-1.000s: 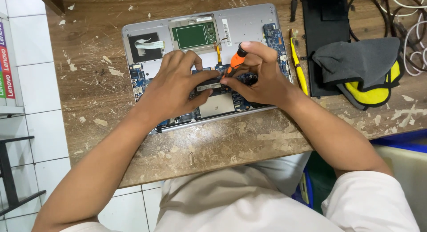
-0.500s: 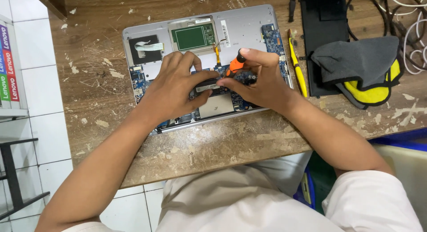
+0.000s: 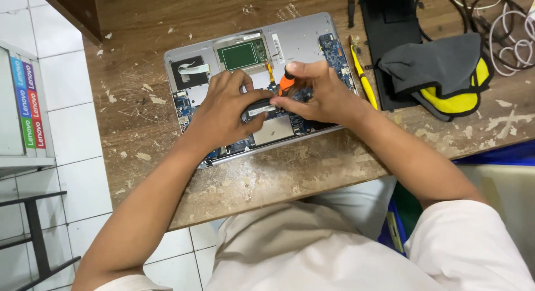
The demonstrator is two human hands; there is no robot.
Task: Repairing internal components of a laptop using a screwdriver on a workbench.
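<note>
Underneath, a scarred wooden bench (image 3: 139,118) meets white wall tiles (image 3: 72,135).

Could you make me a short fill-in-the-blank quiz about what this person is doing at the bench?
1. The right hand grips a screwdriver whose handle is black and ____.
2. Both hands work inside an opened silver ____ that lies on the worn wooden table.
3. The left hand rests its fingers on a small black ____ inside the case.
4. To the right, a grey cloth lies over something coloured ____.

Missing words: orange; laptop; part; yellow
</note>
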